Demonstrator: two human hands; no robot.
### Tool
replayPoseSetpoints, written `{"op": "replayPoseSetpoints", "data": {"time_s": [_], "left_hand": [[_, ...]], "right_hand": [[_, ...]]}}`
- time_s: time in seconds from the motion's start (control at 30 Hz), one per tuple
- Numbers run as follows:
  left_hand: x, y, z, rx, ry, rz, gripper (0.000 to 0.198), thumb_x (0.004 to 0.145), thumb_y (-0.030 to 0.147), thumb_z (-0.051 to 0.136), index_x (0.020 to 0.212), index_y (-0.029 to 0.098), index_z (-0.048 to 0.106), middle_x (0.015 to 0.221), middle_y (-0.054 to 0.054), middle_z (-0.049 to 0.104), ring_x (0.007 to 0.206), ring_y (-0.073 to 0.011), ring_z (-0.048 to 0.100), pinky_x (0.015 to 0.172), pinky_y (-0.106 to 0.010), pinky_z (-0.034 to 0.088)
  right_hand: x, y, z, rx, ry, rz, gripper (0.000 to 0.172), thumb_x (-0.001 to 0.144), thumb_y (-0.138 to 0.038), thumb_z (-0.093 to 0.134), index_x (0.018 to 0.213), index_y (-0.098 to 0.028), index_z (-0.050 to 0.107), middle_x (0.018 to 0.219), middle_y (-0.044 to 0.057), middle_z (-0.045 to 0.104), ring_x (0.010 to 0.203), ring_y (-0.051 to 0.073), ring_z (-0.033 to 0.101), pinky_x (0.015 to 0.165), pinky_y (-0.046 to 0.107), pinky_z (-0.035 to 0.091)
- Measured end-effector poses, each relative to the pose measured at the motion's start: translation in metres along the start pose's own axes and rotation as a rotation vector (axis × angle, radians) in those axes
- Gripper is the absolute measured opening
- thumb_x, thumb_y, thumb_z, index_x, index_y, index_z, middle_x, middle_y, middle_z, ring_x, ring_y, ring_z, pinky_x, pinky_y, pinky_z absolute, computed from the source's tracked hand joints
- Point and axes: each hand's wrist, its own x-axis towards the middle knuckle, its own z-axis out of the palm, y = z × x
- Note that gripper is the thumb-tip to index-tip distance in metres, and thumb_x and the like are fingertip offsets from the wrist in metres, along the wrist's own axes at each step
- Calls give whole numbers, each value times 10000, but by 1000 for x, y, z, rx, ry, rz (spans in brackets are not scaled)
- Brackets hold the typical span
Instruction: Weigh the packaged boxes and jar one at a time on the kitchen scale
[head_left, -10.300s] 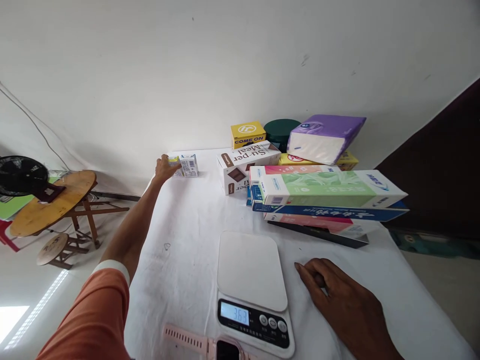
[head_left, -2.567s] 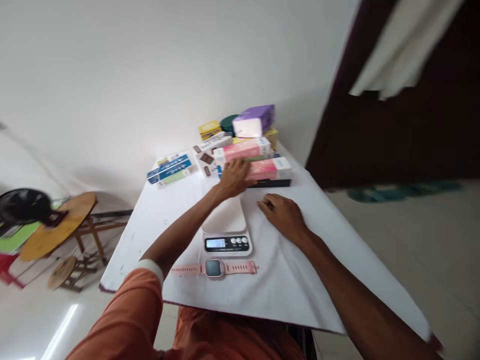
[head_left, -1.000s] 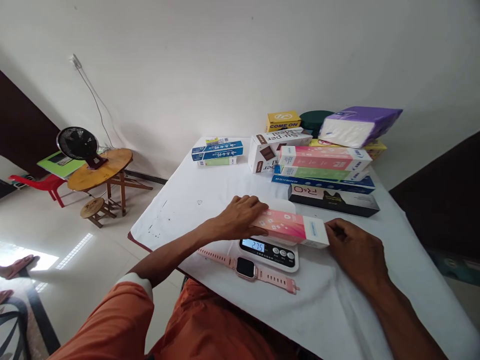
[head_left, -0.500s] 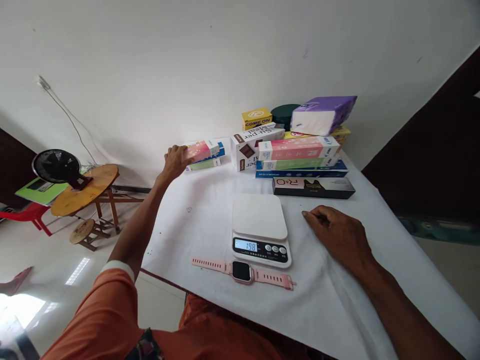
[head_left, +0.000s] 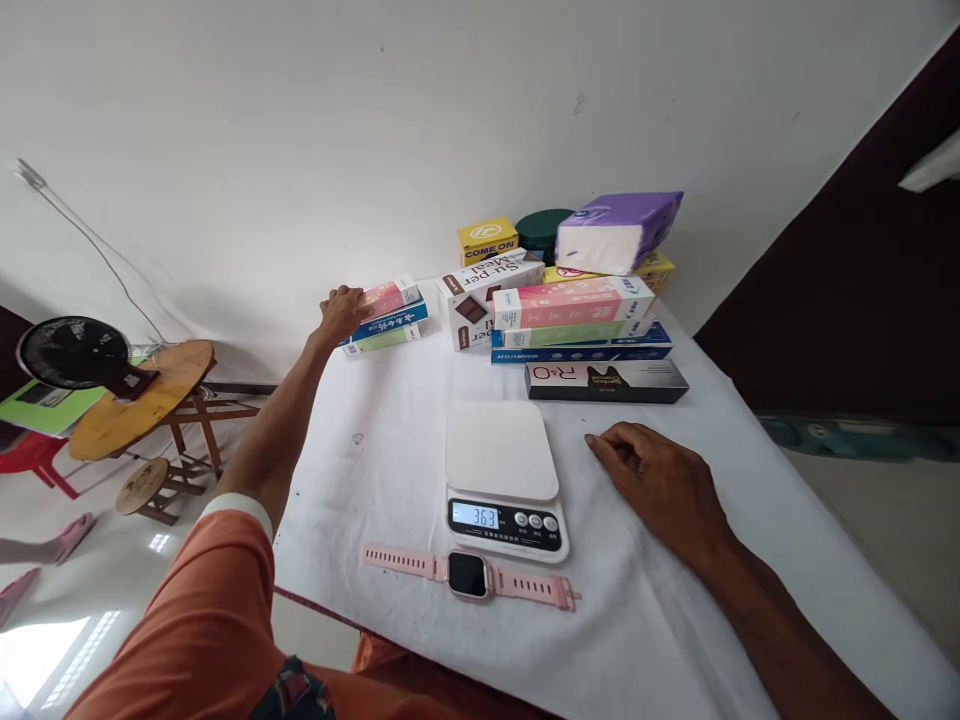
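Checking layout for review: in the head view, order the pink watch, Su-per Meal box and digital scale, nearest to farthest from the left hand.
From the left hand:
1. Su-per Meal box, to its right.
2. Digital scale, right and lower in view.
3. Pink watch, just below the scale in view.

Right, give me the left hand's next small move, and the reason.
Probably loosen the left hand and ease it off the pink box: the hand covers one end, and the box looks supported, on or just behind the blue box.
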Motion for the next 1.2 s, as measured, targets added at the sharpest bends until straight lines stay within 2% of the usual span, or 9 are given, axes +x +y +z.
{"op": "replayPoseSetpoints", "data": {"time_s": [0.2,0.33,0.4,0.5,0.67,0.8,0.93,1.03,1.2], "left_hand": [[-1,3,0,7,20,6,452,1007,341,579,1447,244,554,1529,-193,521,1434,-380,432,1151,-544,339],[-15,23,-6,-38,135,62,631,977,405,672,1550,243,462,1584,-235,456,1473,-428,403,1147,-578,333],[-26,47,-11,-89,233,149,614,1000,432,646,1556,260,449,1561,-220,478,1458,-418,422,1147,-569,342],[-46,100,-14,-146,299,356,552,1058,486,547,1545,241,459,1506,-194,524,1419,-376,458,1155,-515,358],[-71,195,-3,-109,170,632,597,1065,600,515,1522,215,501,1489,-188,555,1373,-364,501,1144,-490,378],[-67,241,7,-33,60,657,576,1057,538,578,1493,166,516,1481,-224,571,1404,-398,507,1148,-505,378],[-52,258,11,39,8,609,502,1062,467,588,1438,139,534,1494,-242,565,1412,-409,507,1156,-534,378],[-41,261,12,56,-24,592,417,1037,415,628,1361,157,575,1492,-238,557,1419,-414,491,1155,-557,379],[-30,261,12,35,-83,535,438,986,415,699,1335,177,582,1465,-217,553,1407,-408,484,1160,-560,373]], "right_hand": [[0,2,1,0,2,2,327,950,-478,506,708,-263,462,709,19,616,640,189,549,665,336,412],[1,1,2,-10,3,9,306,951,-444,506,710,-261,461,731,34,644,665,194,572,678,340,409],[2,0,3,-19,7,10,299,953,-428,504,710,-263,447,741,43,655,673,195,578,675,339,403],[3,2,5,-30,20,15,287,945,-417,511,713,-265,440,759,53,665,683,200,580,676,340,398],[4,4,7,-38,20,5,268,948,-380,529,716,-261,467,773,56,675,709,207,600,688,332,404],[5,2,8,-64,14,11,254,951,-337,536,720,-259,465,779,55,674,731,211,619,689,320,397],[6,0,8,-98,6,19,247,969,-297,519,732,-254,468,797,53,678,730,203,616,682,312,382],[6,-1,8,-108,-16,31,242,983,-283,510,746,-252,473,805,48,675,727,199,608,679,311,369],[5,-2,7,-124,-25,35,241,990,-267,509,750,-249,498,805,47,672,728,198,607,674,311,358]]}}
